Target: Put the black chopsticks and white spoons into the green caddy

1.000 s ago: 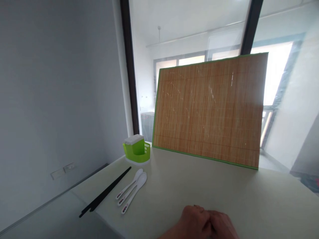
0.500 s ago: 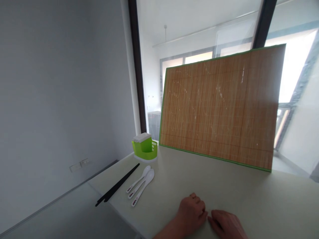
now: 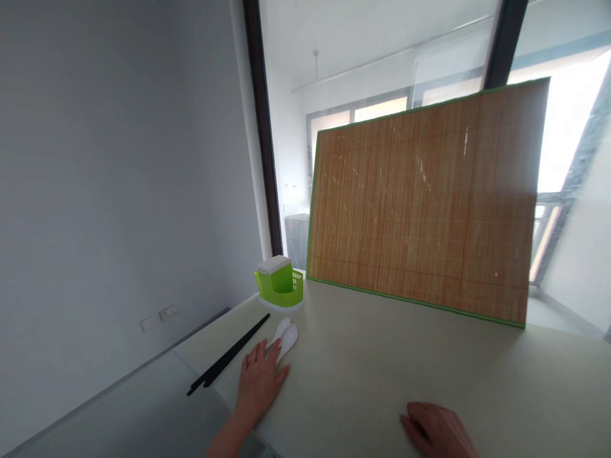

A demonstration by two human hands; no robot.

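White spoons (image 3: pixel 289 337) lie at the left of the pale table, their bowls pointing away from me. Over their handles is my left hand (image 3: pixel 260 378), fingers apart and palm down; whether it touches them is unclear. Left of it, black chopsticks (image 3: pixel 233 351) lie slantwise, their near ends reaching past the table's edge. A green holder with a white ribbed top (image 3: pixel 279 283) stands just behind the spoons. My right hand (image 3: pixel 436 427) rests on the table at the lower right, fingers curled together, and whatever may be inside is hidden.
A large bamboo board (image 3: pixel 420 210) with green edging stands upright along the back of the table (image 3: pixel 363 356), in front of a window. A grey wall (image 3: pixel 119 159) with a socket rises at the left.
My left hand has moved left from beside my right hand to over the spoon handles, and its fingers have spread. My right hand has stayed in about the same place.
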